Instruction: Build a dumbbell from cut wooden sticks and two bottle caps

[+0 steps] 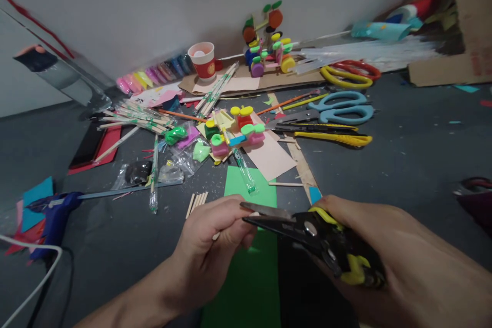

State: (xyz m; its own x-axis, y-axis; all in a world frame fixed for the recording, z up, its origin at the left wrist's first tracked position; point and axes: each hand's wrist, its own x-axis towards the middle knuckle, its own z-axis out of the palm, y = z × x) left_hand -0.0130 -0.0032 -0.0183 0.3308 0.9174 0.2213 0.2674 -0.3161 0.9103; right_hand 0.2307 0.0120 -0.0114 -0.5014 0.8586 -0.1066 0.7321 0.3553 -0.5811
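Observation:
My left hand (207,246) is closed around a thin wooden stick (216,236); most of it is hidden by the fingers, and one end shows by the thumb. My right hand (388,246) grips black and yellow snips (313,233). Their blades are parted around the stick's other end, close to my left fingertips. Under both hands lies green paper (251,282), with black paper (295,277) to its right. Several short cut sticks (197,201) lie in a row just beyond my left hand.
Colourful clay models (234,130) and wrapped sticks (146,118) fill the middle. Blue scissors (342,106) and a yellow utility knife (334,138) lie right. A blue glue gun (57,215) with a white cable sits left. A paper cup (202,61) stands near the wall.

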